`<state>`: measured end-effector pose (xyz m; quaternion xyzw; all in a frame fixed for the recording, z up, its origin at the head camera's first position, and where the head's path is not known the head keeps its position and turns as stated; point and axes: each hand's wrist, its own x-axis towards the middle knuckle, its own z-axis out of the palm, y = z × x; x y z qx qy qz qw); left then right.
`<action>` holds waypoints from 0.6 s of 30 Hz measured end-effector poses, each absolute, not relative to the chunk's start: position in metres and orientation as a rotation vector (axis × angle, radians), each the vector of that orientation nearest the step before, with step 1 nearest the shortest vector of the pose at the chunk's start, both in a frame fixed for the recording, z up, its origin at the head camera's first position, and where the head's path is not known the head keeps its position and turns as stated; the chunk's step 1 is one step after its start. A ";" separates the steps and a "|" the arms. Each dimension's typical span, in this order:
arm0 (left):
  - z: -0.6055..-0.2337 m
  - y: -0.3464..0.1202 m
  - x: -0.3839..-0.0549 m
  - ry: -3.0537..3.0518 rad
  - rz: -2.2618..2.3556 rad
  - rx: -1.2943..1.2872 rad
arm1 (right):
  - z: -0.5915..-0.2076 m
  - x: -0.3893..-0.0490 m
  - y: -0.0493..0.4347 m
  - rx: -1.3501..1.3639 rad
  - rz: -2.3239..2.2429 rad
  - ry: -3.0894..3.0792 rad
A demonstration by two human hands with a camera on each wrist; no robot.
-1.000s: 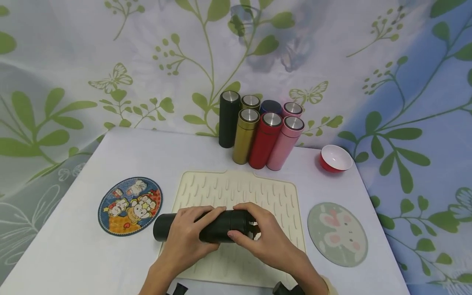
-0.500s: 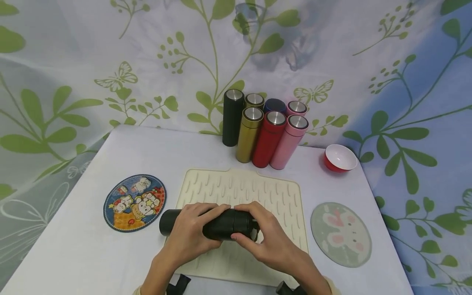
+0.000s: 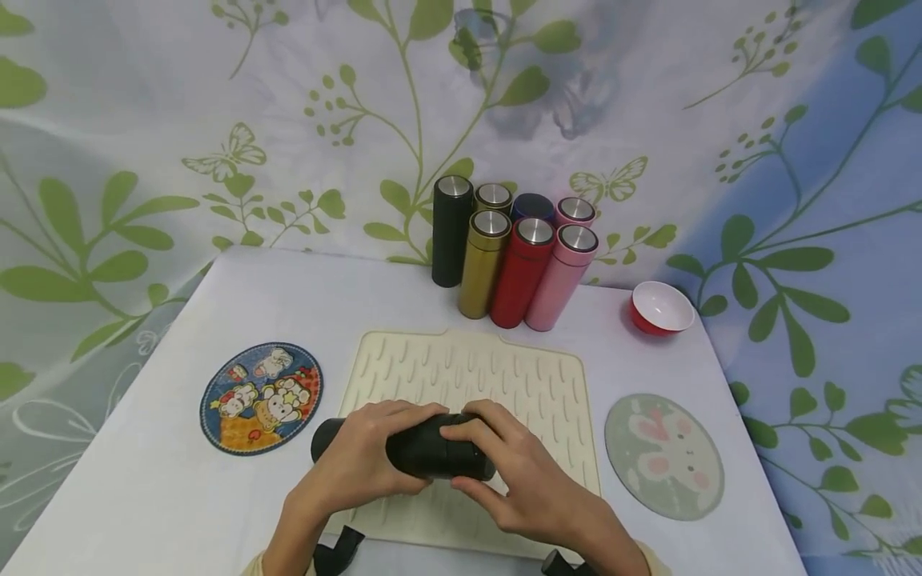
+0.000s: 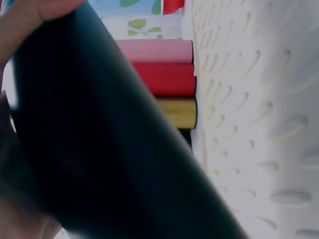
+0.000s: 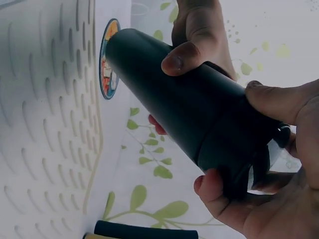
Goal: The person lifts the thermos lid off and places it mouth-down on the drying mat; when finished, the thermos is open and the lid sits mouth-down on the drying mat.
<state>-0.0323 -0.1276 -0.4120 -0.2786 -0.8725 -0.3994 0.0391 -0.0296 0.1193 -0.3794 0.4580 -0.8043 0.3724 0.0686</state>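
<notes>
A black thermos [image 3: 428,448] lies nearly level over a cream ribbed mat [image 3: 468,360], its cap end to the right. My left hand [image 3: 363,456] grips its body, thumb on the near side. Around the cap end curl the fingers and thumb of my right hand [image 3: 515,472]. In the right wrist view the thermos [image 5: 159,89] shows a seam below the cap, and a shiny end lies partly behind my right fingers. Dark and blurred, the thermos [image 4: 109,129] fills much of the left wrist view.
Behind the mat stand several thermoses, among them black [image 3: 450,236], gold [image 3: 483,272], red [image 3: 520,280] and pink [image 3: 558,284] ones. A red bowl [image 3: 661,310] sits at the back right. Round mats lie on both sides, a blue cartoon one [image 3: 262,400] and a green rabbit one [image 3: 663,456].
My right fingers have shifted farther over the cap, and the thermos's right end has dipped slightly toward me. My left hand keeps its grip on the body.
</notes>
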 end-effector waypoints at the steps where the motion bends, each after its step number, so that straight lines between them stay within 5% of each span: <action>1: -0.413 -0.128 -0.033 -2.686 -1.275 -0.861 | -0.379 -0.030 0.120 1.401 1.090 -2.422; 12: -0.422 -0.128 -0.037 -2.662 -1.561 -0.842 | -0.373 -0.034 0.121 1.445 1.028 -2.409; 18: -0.424 -0.127 -0.036 -2.672 -1.432 -0.715 | -0.371 -0.044 0.122 1.211 1.024 -2.654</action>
